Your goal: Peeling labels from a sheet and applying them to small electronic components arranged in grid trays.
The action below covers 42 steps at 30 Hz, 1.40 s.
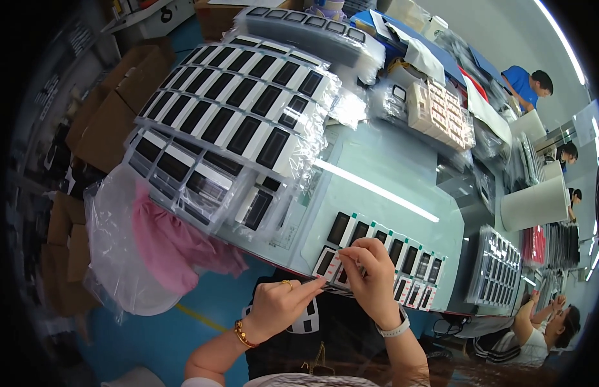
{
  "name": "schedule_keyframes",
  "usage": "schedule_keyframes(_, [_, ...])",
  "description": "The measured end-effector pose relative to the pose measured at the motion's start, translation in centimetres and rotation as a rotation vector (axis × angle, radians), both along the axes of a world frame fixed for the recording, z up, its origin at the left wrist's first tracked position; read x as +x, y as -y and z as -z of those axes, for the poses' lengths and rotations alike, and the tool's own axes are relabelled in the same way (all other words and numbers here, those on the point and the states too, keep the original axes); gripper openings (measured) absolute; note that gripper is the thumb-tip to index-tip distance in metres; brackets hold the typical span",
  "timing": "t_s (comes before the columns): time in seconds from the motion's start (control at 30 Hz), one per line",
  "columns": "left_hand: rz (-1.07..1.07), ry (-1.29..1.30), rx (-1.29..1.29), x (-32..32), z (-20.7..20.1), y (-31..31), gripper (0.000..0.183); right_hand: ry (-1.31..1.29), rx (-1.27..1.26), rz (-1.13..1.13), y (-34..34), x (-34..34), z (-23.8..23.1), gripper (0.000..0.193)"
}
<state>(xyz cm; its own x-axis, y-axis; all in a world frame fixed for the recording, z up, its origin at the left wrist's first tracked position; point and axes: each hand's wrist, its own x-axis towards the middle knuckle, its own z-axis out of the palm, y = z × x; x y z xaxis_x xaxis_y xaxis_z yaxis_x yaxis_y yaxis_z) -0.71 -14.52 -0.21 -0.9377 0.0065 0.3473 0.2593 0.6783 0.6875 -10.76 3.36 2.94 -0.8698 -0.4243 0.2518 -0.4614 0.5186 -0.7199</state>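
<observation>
At the near edge of the pale green worktop (377,169), a white-bordered panel with a dark window (326,263) lies at the left end of the lower row, the right hand (371,274) over its right side with thumb and forefinger in a narrow pinch, though whether anything thin sits between them cannot be told. The left hand (277,306) points its gathered fingertips at the panel's lower edge, their grip or contact unclear. Good handling here likely means light left-hand bracing, small right-hand fingertip movements, skin kept off the dark window, and neighbouring panels (396,249) left undisturbed.
</observation>
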Motion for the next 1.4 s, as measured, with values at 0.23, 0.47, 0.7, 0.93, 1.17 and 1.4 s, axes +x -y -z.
schedule_keyframes(0.23, [-0.049, 0.018, -0.046, -0.1, 0.0, 0.4, 0.033, -0.054, 0.054, 0.005, 0.1, -0.2, 0.3, 0.013])
schedule_keyframes(0.47, [-0.059, 0.020, -0.025, -0.8, -0.1, 0.2, 0.037, -0.308, 0.306, -0.067, -0.1, -0.2, -0.5, 0.030])
schedule_keyframes(0.7, [0.046, 0.229, -0.279, -2.6, -1.9, 0.6, 0.050, -0.360, 0.408, -0.087, -1.1, 1.1, -0.7, 0.055])
schedule_keyframes(0.93, [0.076, 0.292, -0.421, -2.9, -2.7, 0.3, 0.063, -0.376, 0.483, -0.091, -1.5, 3.6, -0.3, 0.060])
schedule_keyframes(1.17, [0.223, 0.156, -0.151, -2.4, -5.4, -1.5, 0.033, -0.040, 0.093, -0.284, -6.6, 6.6, -1.5, 0.058])
schedule_keyframes(1.4, [0.409, -0.224, 0.400, 0.7, -6.6, -8.8, 0.014, 0.947, -0.346, -0.764, -9.6, 8.4, -0.6, 0.053])
